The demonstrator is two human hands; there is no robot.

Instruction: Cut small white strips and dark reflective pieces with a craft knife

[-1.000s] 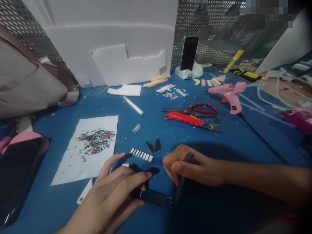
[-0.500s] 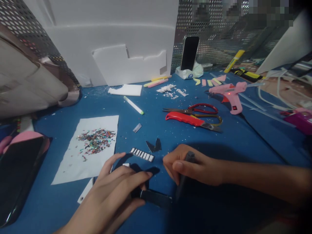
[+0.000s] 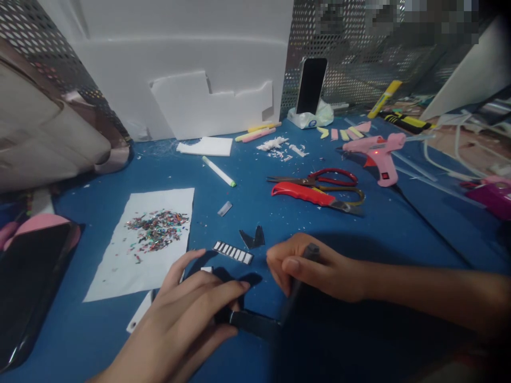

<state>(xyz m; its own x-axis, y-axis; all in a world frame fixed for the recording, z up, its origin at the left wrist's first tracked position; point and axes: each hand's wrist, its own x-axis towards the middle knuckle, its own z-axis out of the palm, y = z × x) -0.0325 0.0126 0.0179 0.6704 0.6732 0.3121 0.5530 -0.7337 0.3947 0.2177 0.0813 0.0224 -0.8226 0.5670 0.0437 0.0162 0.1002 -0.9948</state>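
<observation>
1. As your left hand [image 3: 191, 314] bends over the near part of the blue table [image 3: 167, 173], its thumb and a fingertip pinch the left end of a black strip [image 3: 255, 323], which points out between three and four o'clock; the other fingers are fanned apart.
2. Your right hand [image 3: 327, 274], at two o'clock from the strip, has its fingers curled together around a dark pen-like tool [image 3: 294, 295], the thumb pressed against it. The tool slants down toward seven o'clock, its lower end by the strip's right end; blur and shadow hide whether they touch.
3. Between eleven and twelve o'clock from the strip, near your left fingers, lies a black-and-white striped piece [image 3: 232, 252]; at twelve sits a black V-shaped piece [image 3: 253, 239].
4. At ten o'clock you have a white sheet [image 3: 115, 274] bearing loose multicoloured flakes [image 3: 159, 229]; at nine, a dark phone [image 3: 35, 298].
5. Toward one o'clock, red-handled scissors [image 3: 331, 172] lie just beside a red-handled cutter [image 3: 299, 194].
6. Farther out, between one and two o'clock, a pink glue gun [image 3: 383, 159] shows a small glowing light.
</observation>
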